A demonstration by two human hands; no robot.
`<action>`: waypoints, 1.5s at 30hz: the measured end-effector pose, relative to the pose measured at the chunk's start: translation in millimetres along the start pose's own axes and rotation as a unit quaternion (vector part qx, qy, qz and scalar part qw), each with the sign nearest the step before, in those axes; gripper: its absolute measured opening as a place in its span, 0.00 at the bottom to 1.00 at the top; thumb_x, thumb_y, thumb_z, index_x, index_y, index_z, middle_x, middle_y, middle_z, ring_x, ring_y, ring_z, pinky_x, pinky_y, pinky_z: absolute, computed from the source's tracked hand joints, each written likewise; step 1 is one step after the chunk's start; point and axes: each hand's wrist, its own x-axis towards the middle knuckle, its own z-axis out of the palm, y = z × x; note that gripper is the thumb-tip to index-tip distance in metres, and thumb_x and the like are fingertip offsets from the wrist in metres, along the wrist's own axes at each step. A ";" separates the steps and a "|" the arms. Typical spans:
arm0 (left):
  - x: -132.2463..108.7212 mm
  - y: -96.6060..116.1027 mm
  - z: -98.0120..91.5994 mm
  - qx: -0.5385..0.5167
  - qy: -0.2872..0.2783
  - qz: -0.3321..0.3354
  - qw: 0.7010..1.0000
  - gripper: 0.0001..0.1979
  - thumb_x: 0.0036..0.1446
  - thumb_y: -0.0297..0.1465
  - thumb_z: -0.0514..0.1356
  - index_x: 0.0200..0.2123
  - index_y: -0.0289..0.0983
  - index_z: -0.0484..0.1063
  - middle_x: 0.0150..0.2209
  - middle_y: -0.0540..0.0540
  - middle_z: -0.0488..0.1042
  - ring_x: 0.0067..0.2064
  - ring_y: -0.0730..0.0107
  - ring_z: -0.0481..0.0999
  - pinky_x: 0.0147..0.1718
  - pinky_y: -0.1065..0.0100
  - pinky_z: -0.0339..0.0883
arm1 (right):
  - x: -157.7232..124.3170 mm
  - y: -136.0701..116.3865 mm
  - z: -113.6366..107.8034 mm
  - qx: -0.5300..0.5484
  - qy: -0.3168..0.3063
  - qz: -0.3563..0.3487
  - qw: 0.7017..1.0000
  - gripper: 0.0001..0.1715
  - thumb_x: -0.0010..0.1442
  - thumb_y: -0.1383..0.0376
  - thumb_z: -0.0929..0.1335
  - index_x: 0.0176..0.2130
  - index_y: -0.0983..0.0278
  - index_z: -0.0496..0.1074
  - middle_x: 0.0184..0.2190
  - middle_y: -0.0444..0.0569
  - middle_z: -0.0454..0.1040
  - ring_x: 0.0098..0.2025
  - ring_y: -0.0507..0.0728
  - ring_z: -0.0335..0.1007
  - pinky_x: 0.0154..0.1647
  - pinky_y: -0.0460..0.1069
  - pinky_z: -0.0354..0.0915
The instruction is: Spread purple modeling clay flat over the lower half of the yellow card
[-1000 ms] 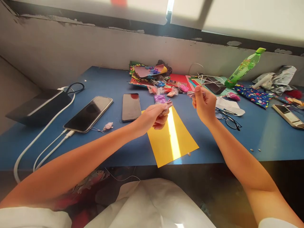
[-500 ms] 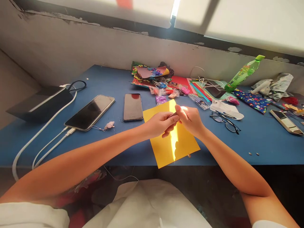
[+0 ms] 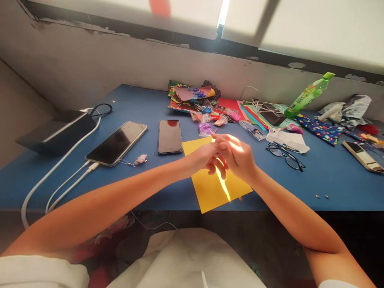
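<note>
My left hand [image 3: 206, 155] and my right hand [image 3: 240, 158] are pressed together above a sheet of yellow paper [image 3: 207, 194]. The fingers of both are curled and closed, with the right hand partly covering the left fingertips. What lies between them, if anything, is hidden. A small pinkish tip [image 3: 215, 131] shows just beyond the fingers; whether it belongs to something held, I cannot tell. Behind the hands lies a purple packet [image 3: 205, 129]. Left of the paper is a dark phone [image 3: 170, 137].
Another phone [image 3: 117, 143] with white cables and a black box [image 3: 57, 132] are at left. Glasses [image 3: 285, 156], a tilted green bottle [image 3: 310, 96] and a patterned pouch [image 3: 318, 128] stand or lie at right. Craft packets [image 3: 220, 120] crowd the back.
My right hand has turned and closed further over the left fingertips, covering the gap between the hands. The whole view has shifted slightly.
</note>
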 end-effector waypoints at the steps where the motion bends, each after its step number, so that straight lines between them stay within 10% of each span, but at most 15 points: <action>1: -0.7 -0.8 0.2 0.018 -0.010 0.002 1.000 0.27 0.70 0.46 0.42 0.29 0.34 0.66 0.24 0.47 0.72 0.21 0.74 0.75 0.17 0.75 0.52 | -1.5 -3.8 2.0 -0.031 0.002 -0.023 0.999 0.31 0.73 0.57 0.54 0.27 0.63 0.72 0.27 0.49 0.75 0.27 0.51 0.69 0.28 0.46 0.64; 6: -3.8 -1.0 4.3 0.051 -0.003 0.004 0.999 0.26 0.72 0.38 0.40 0.21 0.36 0.58 0.14 0.53 0.60 0.14 0.80 0.61 0.15 0.76 0.47 | -1.7 4.8 3.3 -0.117 0.051 -0.041 0.991 0.31 0.72 0.60 0.56 0.18 0.62 0.58 0.15 0.41 0.57 0.17 0.48 0.50 0.20 0.46 0.50; 11: -5.8 2.5 6.8 0.005 0.051 -0.009 0.999 0.22 0.71 0.33 0.44 0.22 0.38 0.55 0.15 0.57 0.52 0.14 0.81 0.52 0.14 0.77 0.50 | 4.5 37.4 -7.7 -0.144 0.078 -0.026 0.986 0.32 0.73 0.58 0.55 0.18 0.62 0.59 0.14 0.42 0.61 0.17 0.48 0.55 0.20 0.46 0.50; 18: 0.0 -5.0 2.9 -0.023 0.024 0.001 0.999 0.21 0.69 0.46 0.44 0.34 0.36 0.65 0.23 0.48 0.72 0.20 0.74 0.73 0.16 0.76 0.52 | 2.6 24.0 -12.6 -0.123 0.078 -0.084 0.986 0.32 0.74 0.63 0.50 0.28 0.64 0.72 0.18 0.44 0.72 0.23 0.49 0.71 0.27 0.44 0.63; 22: 1.4 -10.7 3.0 -0.007 -0.035 0.005 0.999 0.25 0.64 0.52 0.49 0.34 0.35 0.67 0.31 0.43 0.76 0.32 0.66 0.80 0.21 0.74 0.60 | -1.7 3.3 -0.4 -0.156 0.060 -0.138 0.976 0.31 0.72 0.62 0.54 0.20 0.63 0.66 0.14 0.42 0.65 0.16 0.48 0.59 0.19 0.46 0.52; 29: -7.6 -1.3 5.6 0.081 -0.022 0.044 0.995 0.19 0.70 0.34 0.45 0.25 0.37 0.58 0.14 0.54 0.67 0.15 0.81 0.64 0.18 0.75 0.47 | 1.1 30.5 -7.6 -0.207 0.092 -0.110 0.968 0.33 0.73 0.62 0.52 0.17 0.63 0.59 0.11 0.42 0.58 0.15 0.48 0.51 0.19 0.48 0.45; 34: -8.6 3.2 7.1 0.051 0.052 0.017 0.997 0.17 0.69 0.31 0.44 0.26 0.37 0.59 0.20 0.50 0.73 0.21 0.75 0.73 0.20 0.74 0.53 | 4.5 50.8 -19.6 -0.212 0.115 -0.060 0.969 0.32 0.72 0.62 0.52 0.20 0.63 0.64 0.12 0.43 0.62 0.15 0.50 0.59 0.19 0.48 0.50; 40: -3.6 -9.7 13.8 -0.079 0.097 0.002 0.992 0.22 0.67 0.47 0.49 0.29 0.37 0.66 0.22 0.53 0.68 0.29 0.73 0.73 0.35 0.70 0.67 | -1.2 14.9 -5.3 -0.095 0.042 -0.102 0.989 0.30 0.72 0.61 0.49 0.42 0.67 0.74 0.34 0.55 0.79 0.36 0.55 0.77 0.34 0.49 0.69; 45: -0.2 -19.6 18.2 -0.158 0.098 0.006 0.983 0.31 0.61 0.59 0.46 0.21 0.39 0.61 0.15 0.55 0.55 0.22 0.73 0.66 0.33 0.68 0.71 | -12.7 -8.7 15.6 -0.078 -0.009 -0.115 0.990 0.26 0.72 0.63 0.51 0.44 0.66 0.73 0.27 0.51 0.77 0.29 0.56 0.74 0.30 0.51 0.69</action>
